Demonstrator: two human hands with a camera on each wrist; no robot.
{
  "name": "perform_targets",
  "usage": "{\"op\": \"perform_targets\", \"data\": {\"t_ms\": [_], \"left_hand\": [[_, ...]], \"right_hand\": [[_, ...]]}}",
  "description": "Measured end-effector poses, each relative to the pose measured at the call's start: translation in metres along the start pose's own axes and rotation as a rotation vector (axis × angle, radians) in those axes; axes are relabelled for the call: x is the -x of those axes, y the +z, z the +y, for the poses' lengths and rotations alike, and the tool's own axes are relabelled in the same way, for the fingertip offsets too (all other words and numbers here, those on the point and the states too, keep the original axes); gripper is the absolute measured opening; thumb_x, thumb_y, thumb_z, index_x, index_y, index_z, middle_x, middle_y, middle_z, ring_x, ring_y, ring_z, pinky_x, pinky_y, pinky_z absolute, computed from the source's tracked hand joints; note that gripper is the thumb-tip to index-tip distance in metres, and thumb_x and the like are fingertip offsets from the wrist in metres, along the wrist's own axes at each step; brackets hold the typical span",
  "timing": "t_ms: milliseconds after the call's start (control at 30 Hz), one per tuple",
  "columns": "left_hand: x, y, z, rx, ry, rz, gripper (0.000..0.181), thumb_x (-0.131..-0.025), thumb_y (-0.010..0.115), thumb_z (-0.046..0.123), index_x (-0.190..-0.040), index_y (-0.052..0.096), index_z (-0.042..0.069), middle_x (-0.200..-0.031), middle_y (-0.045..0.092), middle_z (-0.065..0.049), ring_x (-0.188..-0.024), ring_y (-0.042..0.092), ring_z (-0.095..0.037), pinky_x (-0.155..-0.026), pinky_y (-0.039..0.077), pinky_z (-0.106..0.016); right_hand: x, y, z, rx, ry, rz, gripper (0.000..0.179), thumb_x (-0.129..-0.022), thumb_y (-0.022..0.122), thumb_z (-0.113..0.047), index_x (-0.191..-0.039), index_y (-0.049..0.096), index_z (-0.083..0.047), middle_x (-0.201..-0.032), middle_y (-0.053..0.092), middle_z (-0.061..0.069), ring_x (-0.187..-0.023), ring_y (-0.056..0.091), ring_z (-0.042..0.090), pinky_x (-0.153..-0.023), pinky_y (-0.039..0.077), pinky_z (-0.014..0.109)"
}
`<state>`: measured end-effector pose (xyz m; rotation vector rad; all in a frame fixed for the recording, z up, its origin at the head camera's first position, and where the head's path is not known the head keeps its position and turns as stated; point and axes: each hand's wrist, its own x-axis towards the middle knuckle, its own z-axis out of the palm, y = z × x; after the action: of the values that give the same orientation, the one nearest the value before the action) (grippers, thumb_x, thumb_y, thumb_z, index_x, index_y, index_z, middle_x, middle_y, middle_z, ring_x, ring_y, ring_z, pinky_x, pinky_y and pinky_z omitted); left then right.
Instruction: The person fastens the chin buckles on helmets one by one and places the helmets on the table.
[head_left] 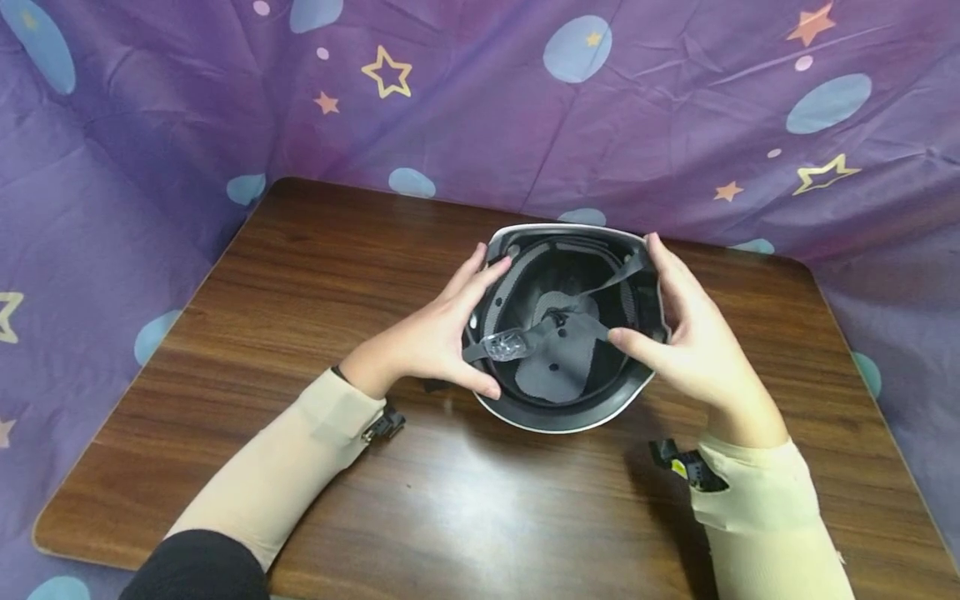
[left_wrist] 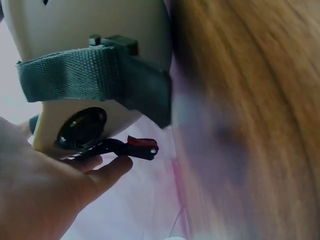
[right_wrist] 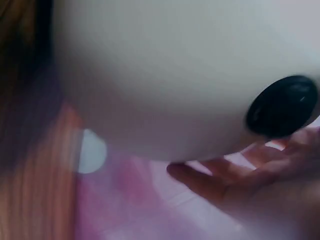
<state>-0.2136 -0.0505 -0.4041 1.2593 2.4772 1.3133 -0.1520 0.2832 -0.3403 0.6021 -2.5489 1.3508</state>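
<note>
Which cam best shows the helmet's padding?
Head: it looks into the helmet, so the grey padding is in plain sight. Left wrist and right wrist show the shell's outside; neither shows the padding.

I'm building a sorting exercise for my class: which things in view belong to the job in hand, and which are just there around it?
Part of the job:
- white-shelled helmet, gripped at its sides
- strap with a clear plastic piece
- left hand and right hand

Just around it:
- wooden table
- purple patterned cloth
- wrist cameras
</note>
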Motion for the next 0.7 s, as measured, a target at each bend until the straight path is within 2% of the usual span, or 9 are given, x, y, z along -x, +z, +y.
{"op": "perform_targets", "data": {"t_ms": [67, 133, 233, 300, 467, 700], "left_hand": [[0.0, 0.0, 0.001, -0.012, 0.009, -0.009, 0.152, -0.058, 0.106, 0.048, -0.173, 0.009, 0.022, -0.177, -0.014, -0.016, -0.163, -0.007, -0.025, -0.125, 0.022, -0.06], [0.001, 0.001, 0.002, -0.021, 0.012, -0.014, 0.152, -0.058, 0.105, 0.05, -0.173, 0.009, 0.023, -0.177, -0.016, -0.014, -0.163, -0.008, -0.025, -0.125, 0.021, -0.061], [0.001, 0.002, 0.005, -0.044, 0.024, -0.015, 0.152, -0.058, 0.105, 0.053, -0.173, 0.01, 0.025, -0.177, -0.018, -0.01, -0.162, -0.009, -0.025, -0.124, 0.02, -0.062], [0.001, 0.003, 0.007, -0.065, 0.036, -0.012, 0.151, -0.058, 0.104, 0.056, -0.173, 0.011, 0.025, -0.177, -0.018, -0.008, -0.162, -0.009, -0.026, -0.124, 0.02, -0.063], [0.002, 0.003, 0.011, -0.096, 0.059, 0.001, 0.149, -0.059, 0.103, 0.059, -0.173, 0.013, 0.026, -0.177, -0.017, -0.006, -0.162, -0.007, -0.028, -0.124, 0.022, -0.064], [0.004, 0.003, 0.018, -0.115, 0.103, 0.002, 0.147, -0.06, 0.101, 0.062, -0.173, 0.015, 0.026, -0.178, -0.015, -0.008, -0.163, -0.007, -0.027, -0.124, 0.023, -0.063]], "right_hand": [[0.001, 0.001, -0.005, 0.116, -0.012, -0.004, 0.11, -0.079, 0.087, -0.001, -0.17, 0.025, -0.01, -0.175, 0.023, 0.014, -0.154, 0.033, 0.022, -0.124, 0.025, 0.026], [0.003, 0.002, -0.009, 0.193, -0.015, -0.01, 0.111, -0.079, 0.088, -0.01, -0.17, 0.025, -0.01, -0.176, 0.017, 0.014, -0.161, 0.016, 0.028, -0.129, 0.015, 0.039], [0.004, 0.006, -0.011, 0.266, -0.004, -0.017, 0.11, -0.08, 0.088, -0.02, -0.171, 0.026, -0.016, -0.178, 0.006, 0.01, -0.162, 0.011, 0.034, -0.127, 0.017, 0.058], [0.003, 0.007, -0.011, 0.311, -0.024, -0.019, 0.112, -0.078, 0.09, -0.023, -0.171, 0.028, -0.02, -0.179, 0.002, 0.008, -0.162, 0.009, 0.037, -0.124, 0.019, 0.066], [0.002, 0.009, -0.005, 0.384, -0.09, -0.044, 0.111, -0.076, 0.092, -0.028, -0.17, 0.033, -0.021, -0.179, 0.005, 0.007, -0.159, 0.018, 0.046, -0.12, 0.026, 0.07], [-0.002, 0.003, 0.012, 0.368, -0.092, -0.076, 0.113, -0.073, 0.095, -0.026, -0.169, 0.036, -0.02, -0.178, 0.01, 0.008, -0.158, 0.023, 0.046, -0.12, 0.028, 0.068]]}}
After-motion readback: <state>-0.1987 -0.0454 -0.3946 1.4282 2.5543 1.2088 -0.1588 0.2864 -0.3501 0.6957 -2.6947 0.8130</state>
